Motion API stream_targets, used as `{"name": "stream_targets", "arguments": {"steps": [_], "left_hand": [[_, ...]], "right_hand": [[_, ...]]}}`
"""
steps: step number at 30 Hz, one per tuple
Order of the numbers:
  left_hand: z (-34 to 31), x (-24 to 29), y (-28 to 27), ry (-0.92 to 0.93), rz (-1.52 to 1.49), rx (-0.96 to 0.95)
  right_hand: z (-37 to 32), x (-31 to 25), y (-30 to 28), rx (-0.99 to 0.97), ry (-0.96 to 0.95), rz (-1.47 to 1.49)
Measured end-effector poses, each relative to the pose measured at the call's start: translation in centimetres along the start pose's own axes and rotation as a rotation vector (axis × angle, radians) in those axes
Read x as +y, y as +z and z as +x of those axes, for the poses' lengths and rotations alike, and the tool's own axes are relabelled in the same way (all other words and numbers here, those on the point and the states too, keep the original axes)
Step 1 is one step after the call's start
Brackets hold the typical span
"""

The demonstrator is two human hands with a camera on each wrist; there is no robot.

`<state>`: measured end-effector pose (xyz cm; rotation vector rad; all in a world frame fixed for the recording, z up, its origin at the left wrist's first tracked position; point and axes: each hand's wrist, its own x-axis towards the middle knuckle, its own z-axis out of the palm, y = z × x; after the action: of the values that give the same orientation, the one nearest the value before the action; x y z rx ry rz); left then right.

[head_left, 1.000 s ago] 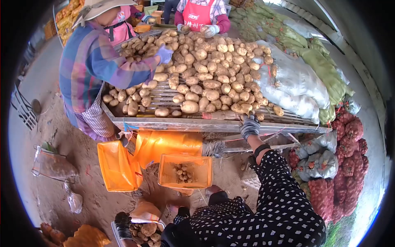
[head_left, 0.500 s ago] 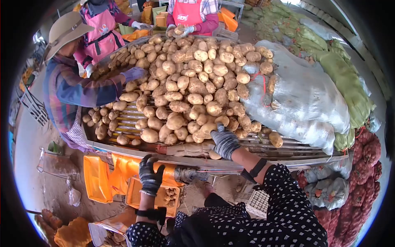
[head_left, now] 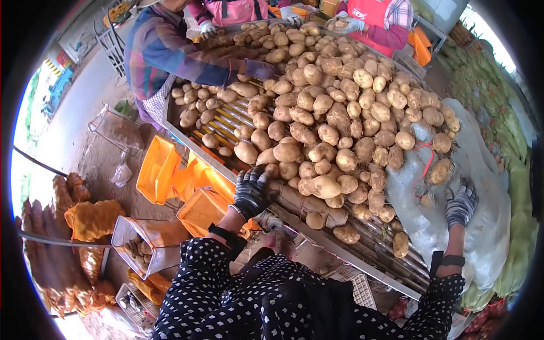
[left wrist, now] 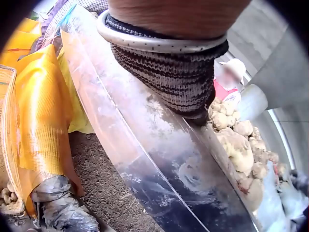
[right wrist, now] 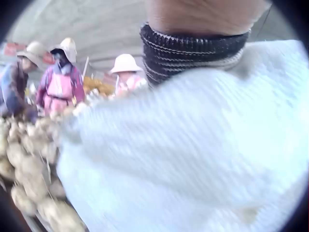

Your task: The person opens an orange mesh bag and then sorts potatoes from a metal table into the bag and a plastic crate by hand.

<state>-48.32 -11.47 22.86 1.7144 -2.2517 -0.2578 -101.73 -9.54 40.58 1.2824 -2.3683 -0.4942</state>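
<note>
The left hand (head_left: pixel 251 192) is resting with fingers spread wide on the near metal rail (left wrist: pixel 145 145) of the sorting table, holding nothing, just beside the potato pile (head_left: pixel 334 113). The right hand (head_left: pixel 460 203) is lying with spread fingers on the white sack (head_left: pixel 487 238) at the right, also holding nothing. Below the rail, an orange mesh bag (head_left: pixel 198 211) is standing open. Left of it, a wire basket (head_left: pixel 153 235) is holding small potatoes (head_left: pixel 135 247). The blurred right wrist view is showing three hatted workers (right wrist: pixel 125 65) at the far side, whose heads the head view is mostly cropping.
</note>
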Motion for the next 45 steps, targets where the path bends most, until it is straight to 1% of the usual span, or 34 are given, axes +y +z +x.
{"name": "stream_targets", "arguments": {"steps": [3, 5, 6, 7, 9, 11, 12, 13, 15, 16, 17, 18, 19, 21, 22, 23, 24, 25, 26, 27, 29, 30, 31, 32, 33, 35, 37, 38, 39, 41, 42, 43, 44, 45], "left_hand": [[0.5, -0.7, -0.5, -0.011, -0.068, -0.015], [1.5, -3.4, 0.6, -0.019, -0.309, -0.083], [2.2, -2.4, -1.1, 0.020, -0.179, 0.040], [3.3, -0.7, -2.4, 0.053, -0.120, 0.089], [6.2, 2.6, -3.0, 0.216, -0.039, 0.100], [8.9, 4.8, -2.0, 0.331, 0.006, -0.045], [10.0, 4.5, 0.2, 0.284, 0.014, -0.118], [10.8, 3.4, 1.0, 0.347, 0.041, -0.019], [13.1, 0.6, 0.9, 0.400, 0.338, 0.003], [14.3, -0.8, 0.7, 0.242, 0.223, -0.053], [15.3, -2.4, -0.3, 0.166, 0.154, -0.094], [16.0, -3.5, -2.5, 0.249, 0.085, -0.325], [16.2, -5.1, -0.5, 0.336, 0.252, -0.193], [17.0, -6.9, -0.7, 0.353, 0.323, -0.145], [17.8, -7.7, -1.5, 0.300, 0.335, -0.163], [18.5, -9.1, -1.7, 0.168, 0.297, -0.168], [19.6, -9.1, -3.0, 0.048, 0.363, -0.194], [21.1, -10.2, -3.7, -0.001, 0.462, -0.219], [21.0, -11.3, -4.9, 0.042, 0.551, -0.217], [21.8, -11.6, -5.8, -0.155, 0.504, -0.337], [22.8, -11.1, -6.3, -0.193, 0.549, -0.251], [23.0, -8.8, -6.9, -0.147, 0.388, -0.190], [23.8, -8.3, -4.8, 0.023, 0.213, -0.148], [24.3, -5.1, -3.5, 0.156, 0.240, -0.304], [22.0, -1.0, -4.0, 0.306, 0.257, -0.186], [20.7, 1.4, -0.2, 0.584, 0.136, -0.117], [20.9, 0.4, 1.1, 0.581, 0.071, -0.103], [21.1, -0.3, 0.2, 0.578, 0.091, -0.142], [21.2, -2.0, 1.9, 0.584, 0.089, -0.031], [22.0, -4.3, 1.7, 0.478, 0.115, -0.146], [22.0, -5.1, 1.3, 0.488, 0.149, -0.086], [22.1, -5.7, 0.9, 0.505, 0.179, -0.025], [22.2, -5.9, 0.6, 0.446, 0.280, -0.082], [22.1, -6.9, 0.8, 0.463, 0.360, 0.028]], "right_hand": [[-0.2, -0.4, -0.4, 0.011, -0.010, -0.005], [-0.3, -0.7, -0.3, 0.020, -0.007, -0.001], [-0.9, -0.9, -0.7, 0.022, -0.012, -0.009], [-0.9, -1.2, -1.3, 0.034, -0.027, -0.022], [-0.7, -1.3, -1.5, 0.041, -0.021, -0.037], [-0.7, -1.3, -1.3, -0.004, -0.001, -0.017], [-0.8, -1.2, -1.2, 0.005, -0.002, -0.017], [-0.7, -1.2, -1.1, 0.008, 0.000, -0.017], [-0.4, -1.4, -1.0, -0.023, 0.017, -0.047], [-0.3, -1.2, -0.7, 0.010, 0.000, -0.037], [-0.4, -1.1, -0.4, 0.040, -0.015, -0.027], [-0.3, -1.1, -0.4, 0.045, -0.014, -0.049], [-0.2, -1.1, -0.2, 0.026, -0.004, -0.059], [-0.1, -1.0, 0.4, 0.092, -0.018, -0.091], [0.0, -1.0, 0.4, 0.083, -0.011, -0.093], [0.0, -1.1, 0.5, 0.067, -0.006, -0.097], [-0.1, -1.0, 0.5, 0.080, -0.014, -0.104], [0.0, -1.0, 0.5, 0.098, -0.023, -0.111], [0.0, -1.2, -0.1, 0.059, -0.003, -0.088], [0.4, -1.2, -0.3, 0.064, 0.007, -0.089], [0.1, -1.0, 0.1, 0.035, -0.008, -0.107], [0.0, -1.0, 0.4, 0.091, -0.024, -0.112], [-0.3, -1.0, 0.5, 0.082, -0.018, -0.108], [-0.3, -1.0, 0.2, 0.060, -0.007, -0.103], [0.0, -1.2, 0.0, 0.045, 0.000, -0.098], [-0.1, -1.2, -0.1, 0.061, 0.003, -0.054], [0.4, -0.8, 0.5, 0.034, 0.010, -0.073], [0.2, -1.2, 0.1, 0.035, 0.029, -0.065], [0.2, -1.1, -0.1, 0.029, 0.030, -0.068], [0.1, -1.2, -0.3, 0.035, 0.016, -0.023], [0.2, -1.3, 0.0, 0.027, 0.022, -0.026], [0.2, -1.1, 0.5, 0.095, -0.015, -0.008], [0.0, -0.7, 0.9, 0.163, -0.047, 0.006], [-0.1, -0.3, 1.1, 0.158, -0.034, -0.006]]}}
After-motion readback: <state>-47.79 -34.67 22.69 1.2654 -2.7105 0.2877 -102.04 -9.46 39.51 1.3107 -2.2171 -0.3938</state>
